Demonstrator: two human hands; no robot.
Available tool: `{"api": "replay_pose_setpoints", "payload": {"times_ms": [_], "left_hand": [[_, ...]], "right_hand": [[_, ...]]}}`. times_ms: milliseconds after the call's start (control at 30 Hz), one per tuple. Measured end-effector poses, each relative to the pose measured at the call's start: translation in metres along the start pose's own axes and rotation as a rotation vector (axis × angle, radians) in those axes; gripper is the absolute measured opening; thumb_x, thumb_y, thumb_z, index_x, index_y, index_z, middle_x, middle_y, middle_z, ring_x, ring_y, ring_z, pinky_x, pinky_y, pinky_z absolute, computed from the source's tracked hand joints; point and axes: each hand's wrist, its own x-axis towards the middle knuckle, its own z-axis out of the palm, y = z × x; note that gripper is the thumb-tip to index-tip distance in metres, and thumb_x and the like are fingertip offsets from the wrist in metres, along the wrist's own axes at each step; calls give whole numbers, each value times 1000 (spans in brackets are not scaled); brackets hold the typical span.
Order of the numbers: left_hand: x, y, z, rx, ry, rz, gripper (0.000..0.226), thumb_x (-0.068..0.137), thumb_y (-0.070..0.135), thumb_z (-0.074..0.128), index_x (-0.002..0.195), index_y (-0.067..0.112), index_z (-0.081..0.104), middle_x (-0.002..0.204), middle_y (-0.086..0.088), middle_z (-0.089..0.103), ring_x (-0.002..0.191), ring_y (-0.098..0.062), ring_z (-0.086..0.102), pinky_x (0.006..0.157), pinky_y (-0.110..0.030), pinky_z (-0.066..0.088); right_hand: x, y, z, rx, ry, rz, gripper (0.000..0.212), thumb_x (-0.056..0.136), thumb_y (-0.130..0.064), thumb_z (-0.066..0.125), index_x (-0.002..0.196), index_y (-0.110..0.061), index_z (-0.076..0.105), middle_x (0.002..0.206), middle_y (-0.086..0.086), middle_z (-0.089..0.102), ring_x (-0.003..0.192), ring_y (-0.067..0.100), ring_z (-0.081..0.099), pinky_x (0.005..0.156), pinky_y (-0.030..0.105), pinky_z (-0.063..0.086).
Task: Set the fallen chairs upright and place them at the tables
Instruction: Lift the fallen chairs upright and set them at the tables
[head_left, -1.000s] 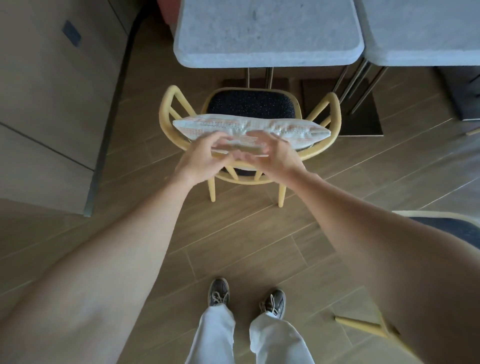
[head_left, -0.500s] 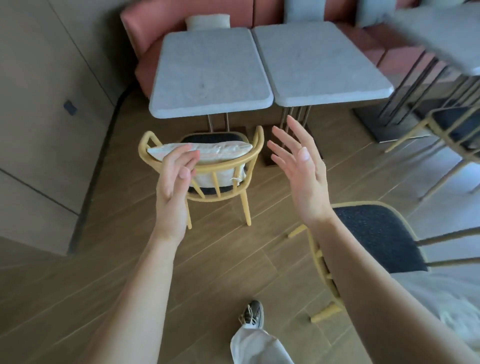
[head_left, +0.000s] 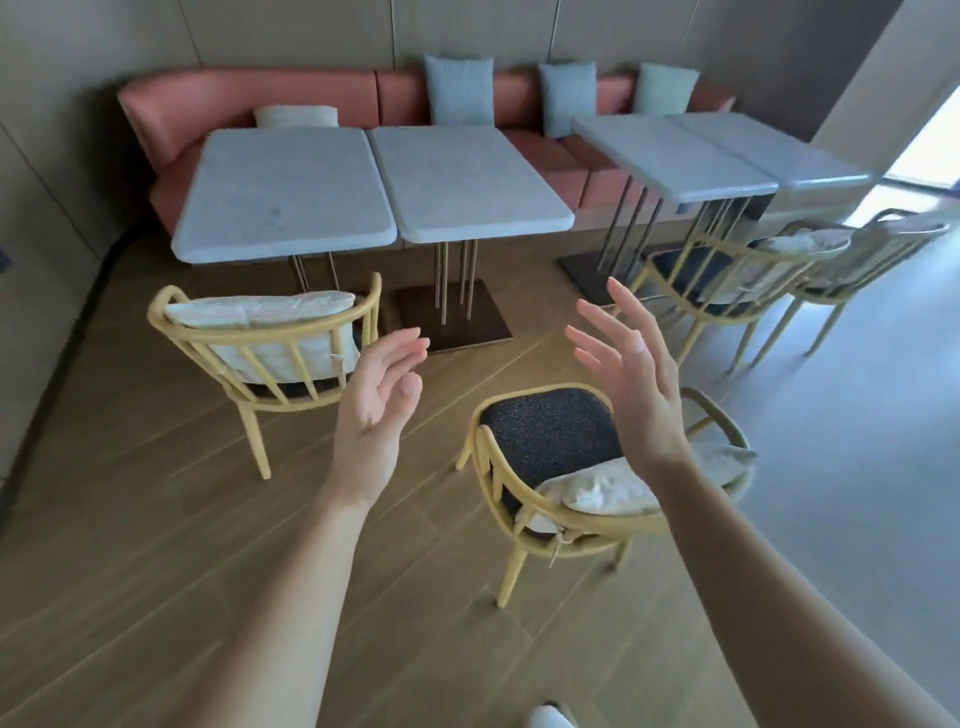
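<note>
A yellow wooden chair (head_left: 270, 358) with a pale cushion stands upright at the left grey table (head_left: 283, 192). A second yellow chair (head_left: 550, 441) with a dark seat and a pale cushion stands upright in the middle of the floor, away from the tables. My left hand (head_left: 376, 400) hangs in the air between the two chairs, fingers loose, holding nothing. Above the second chair's seat, my right hand (head_left: 631, 374) is raised with its fingers spread and empty. Two more yellow chairs (head_left: 727, 280) stand at the right tables (head_left: 680, 156).
A second grey table (head_left: 467, 182) adjoins the left one. A pink bench (head_left: 363, 98) with several grey cushions runs along the back wall. Panelled wall closes the left side. Wooden floor lies open in front; grey floor spreads to the right.
Both hands let go of the left chair's back and pulled away. The view lifted and turned right, bringing the second chair and the right tables into sight.
</note>
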Motion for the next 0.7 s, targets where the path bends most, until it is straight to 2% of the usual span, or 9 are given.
{"api": "replay_pose_setpoints", "payload": {"times_ms": [133, 233, 333, 400, 467, 533, 600, 633, 700], "left_hand": [[12, 5, 75, 0, 15, 17, 82, 90, 79, 59, 142, 15, 55, 139, -11, 66, 136, -25, 62, 119, -55, 45], [23, -7, 143, 18, -9, 29, 83, 90, 80, 58, 142, 16, 55, 138, -8, 67, 135, -23, 63, 119, -55, 46], [28, -41, 216, 35, 30, 26, 77, 92, 78, 58, 142, 20, 56, 136, -6, 69, 133, -24, 65, 116, -51, 49], [22, -68, 264, 37, 42, -34, 73, 91, 78, 59, 141, 24, 58, 133, -3, 70, 129, -23, 67, 112, -43, 51], [11, -93, 306, 91, 10, -132, 67, 90, 80, 58, 137, 32, 60, 130, 1, 72, 127, -21, 68, 110, -39, 52], [-4, -117, 332, 224, -81, -272, 68, 85, 88, 54, 132, 40, 64, 127, 8, 73, 124, -14, 68, 110, -43, 52], [-18, -141, 349, 437, -304, -463, 83, 70, 101, 50, 126, 43, 68, 120, 18, 74, 117, -8, 69, 106, -44, 54], [-26, -153, 357, 583, -460, -556, 86, 65, 103, 52, 124, 43, 69, 118, 19, 73, 115, -10, 70, 101, -42, 55], [-46, -177, 368, 862, -709, -657, 73, 73, 88, 69, 128, 42, 68, 122, 16, 70, 117, -16, 68, 92, -35, 49]], "right_hand": [[1, 10, -83, -18, 49, 11, 64, 98, -56, 42, 155, -26, 44, 152, 9, 60, 132, 24, 66, 114, 51, 50], [7, 37, -152, 5, 80, 35, 66, 99, -54, 44, 156, -21, 44, 150, 12, 61, 130, 26, 67, 111, 46, 52], [18, 82, -223, 30, 80, 69, 60, 99, -56, 47, 154, -33, 44, 147, 11, 64, 128, 25, 69, 107, 38, 54], [20, 112, -263, 14, 51, 128, 59, 97, -67, 51, 149, -41, 46, 144, 10, 66, 127, 24, 69, 106, 36, 55], [16, 144, -295, -18, -8, 207, 65, 91, -78, 55, 144, -42, 51, 139, 10, 67, 127, 23, 68, 105, 33, 56], [8, 173, -313, -96, -105, 267, 62, 90, -73, 62, 139, -36, 57, 129, 3, 71, 120, 14, 69, 101, 32, 57], [-2, 211, -323, -277, -271, 326, 48, 91, -58, 71, 130, -31, 63, 118, -3, 70, 110, 9, 68, 100, 40, 57], [-8, 231, -325, -410, -411, 364, 47, 91, -56, 74, 129, -29, 64, 120, -2, 68, 109, 12, 66, 101, 45, 56], [-26, 262, -325, -715, -770, 421, 65, 87, -70, 66, 136, -29, 60, 133, 0, 62, 121, 19, 59, 107, 46, 51]]}}
